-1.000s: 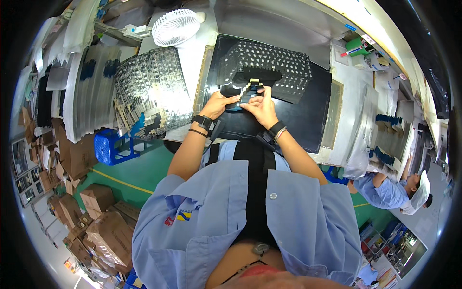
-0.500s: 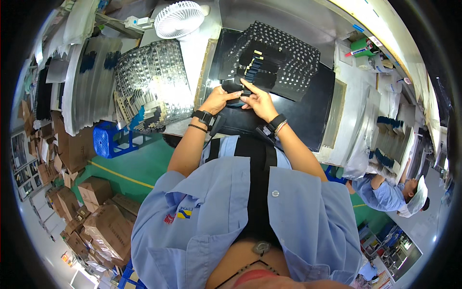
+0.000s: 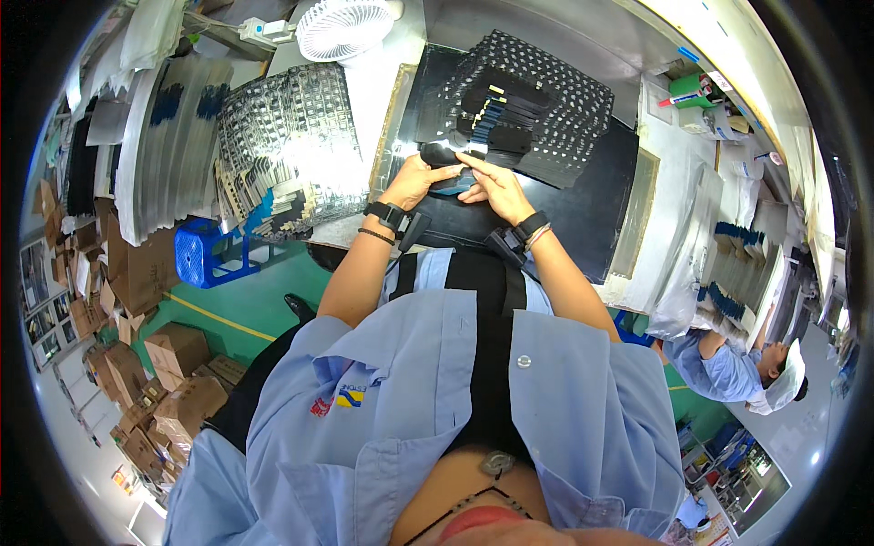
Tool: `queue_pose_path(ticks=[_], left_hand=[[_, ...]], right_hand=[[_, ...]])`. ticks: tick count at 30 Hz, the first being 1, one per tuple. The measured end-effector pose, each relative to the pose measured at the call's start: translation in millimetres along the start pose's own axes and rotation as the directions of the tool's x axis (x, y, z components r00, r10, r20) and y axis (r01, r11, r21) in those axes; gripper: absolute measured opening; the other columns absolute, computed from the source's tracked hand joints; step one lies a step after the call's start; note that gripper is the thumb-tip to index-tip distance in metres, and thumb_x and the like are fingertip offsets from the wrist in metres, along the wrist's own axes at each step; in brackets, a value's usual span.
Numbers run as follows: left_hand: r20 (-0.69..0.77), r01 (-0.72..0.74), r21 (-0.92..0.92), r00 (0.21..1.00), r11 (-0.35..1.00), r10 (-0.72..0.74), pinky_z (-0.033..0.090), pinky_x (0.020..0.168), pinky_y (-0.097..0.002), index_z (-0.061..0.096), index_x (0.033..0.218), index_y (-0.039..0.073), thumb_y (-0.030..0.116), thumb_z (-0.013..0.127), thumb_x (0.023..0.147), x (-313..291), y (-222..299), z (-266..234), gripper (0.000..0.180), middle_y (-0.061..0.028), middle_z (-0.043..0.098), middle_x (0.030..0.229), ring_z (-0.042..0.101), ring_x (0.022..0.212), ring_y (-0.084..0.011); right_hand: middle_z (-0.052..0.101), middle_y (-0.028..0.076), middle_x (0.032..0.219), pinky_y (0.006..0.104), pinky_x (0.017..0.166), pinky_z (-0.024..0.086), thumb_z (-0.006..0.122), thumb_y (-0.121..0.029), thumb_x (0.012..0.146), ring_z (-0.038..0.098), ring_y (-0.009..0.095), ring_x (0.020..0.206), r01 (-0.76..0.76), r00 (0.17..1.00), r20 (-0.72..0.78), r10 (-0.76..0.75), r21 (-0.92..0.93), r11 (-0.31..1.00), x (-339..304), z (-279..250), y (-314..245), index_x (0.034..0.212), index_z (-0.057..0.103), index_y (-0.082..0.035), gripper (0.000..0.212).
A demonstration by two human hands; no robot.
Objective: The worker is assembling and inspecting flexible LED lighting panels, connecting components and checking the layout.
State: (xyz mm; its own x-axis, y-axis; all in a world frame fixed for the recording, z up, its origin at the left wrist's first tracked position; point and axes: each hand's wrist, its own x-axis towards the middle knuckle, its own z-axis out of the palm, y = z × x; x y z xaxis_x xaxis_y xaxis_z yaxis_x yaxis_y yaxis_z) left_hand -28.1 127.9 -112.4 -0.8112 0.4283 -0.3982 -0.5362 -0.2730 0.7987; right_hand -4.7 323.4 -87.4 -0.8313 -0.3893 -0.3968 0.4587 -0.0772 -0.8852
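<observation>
Both hands meet over the black mat point(image 3: 583, 238) on the bench. My left hand point(image 3: 411, 185) is closed on a small dark flat piece point(image 3: 441, 155), its thumb lying across it. My right hand point(image 3: 496, 189) pinches the piece's right side, index finger stretched along it and the other fingers bent. A bluish part shows beneath the fingers; its exact form is hidden. Just beyond the hands lies a row of thin dark strips point(image 3: 489, 118) with blue and pale-yellow ends. They rest on a fanned stack of black sheets point(image 3: 574, 114) with white spots.
Left on the bench are shiny patterned sheets point(image 3: 305, 136) and a white fan point(image 3: 344, 29). Bundles of strips in plastic point(image 3: 728, 259) stand at the right, near a co-worker point(image 3: 728, 364). A blue stool point(image 3: 211, 255) and cardboard boxes point(image 3: 191, 405) are on the floor at left.
My right fingers have stretched out and shifted slightly over the piece. A dark leg, a shoe and a blue sleeve have come into view behind me at lower left.
</observation>
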Motion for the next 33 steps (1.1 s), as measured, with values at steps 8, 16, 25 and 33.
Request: queue_pose_path(ticks=[8,16,25,33], left_hand=[[-0.064,-0.009,0.002,0.998,1.000,0.009,0.049,0.083,-0.0259,0.064,0.106,0.005,0.002,0.069,0.083,-9,4,8,0.024,-0.0029,0.066,0.101,0.061,0.092,-0.0109],[-0.082,-0.018,0.023,0.996,1.000,0.019,0.049,0.081,-0.0255,0.064,0.105,0.005,0.003,0.070,0.083,-11,1,8,0.023,-0.0025,0.066,0.099,0.061,0.089,-0.0108],[0.054,0.088,-0.200,0.995,0.976,-0.079,0.047,0.085,-0.0247,0.061,0.111,0.007,0.001,0.069,0.082,-10,-1,-12,0.031,-0.0009,0.064,0.107,0.059,0.098,-0.0100],[0.009,0.037,-0.121,0.999,0.992,-0.036,0.047,0.088,-0.0261,0.062,0.112,0.005,-0.001,0.069,0.082,-10,-3,-11,0.032,-0.0032,0.064,0.108,0.060,0.099,-0.0119]], right_hand=[[0.063,0.010,0.109,0.0276,0.073,0.058,0.051,-0.004,0.094,0.065,0.014,0.075,-0.052,0.999,0.003,0.052,0.012,0.999,-1,1,0,0.135,0.051,-0.014,0.042],[0.063,0.010,0.109,0.0275,0.077,0.057,0.046,-0.007,0.096,0.066,0.016,0.080,0.018,0.999,0.028,-0.018,0.027,0.999,-3,2,6,0.135,0.051,-0.014,0.040],[0.064,0.008,0.103,0.0264,0.072,0.058,0.052,-0.008,0.095,0.066,0.013,0.075,-0.041,0.999,-0.008,0.041,0.027,0.999,6,8,4,0.134,0.052,-0.013,0.039],[0.065,0.009,0.099,0.0259,0.071,0.058,0.047,-0.008,0.097,0.067,0.014,0.077,-0.004,1.000,-0.003,0.004,-0.013,1.000,3,10,1,0.135,0.052,-0.016,0.039]])
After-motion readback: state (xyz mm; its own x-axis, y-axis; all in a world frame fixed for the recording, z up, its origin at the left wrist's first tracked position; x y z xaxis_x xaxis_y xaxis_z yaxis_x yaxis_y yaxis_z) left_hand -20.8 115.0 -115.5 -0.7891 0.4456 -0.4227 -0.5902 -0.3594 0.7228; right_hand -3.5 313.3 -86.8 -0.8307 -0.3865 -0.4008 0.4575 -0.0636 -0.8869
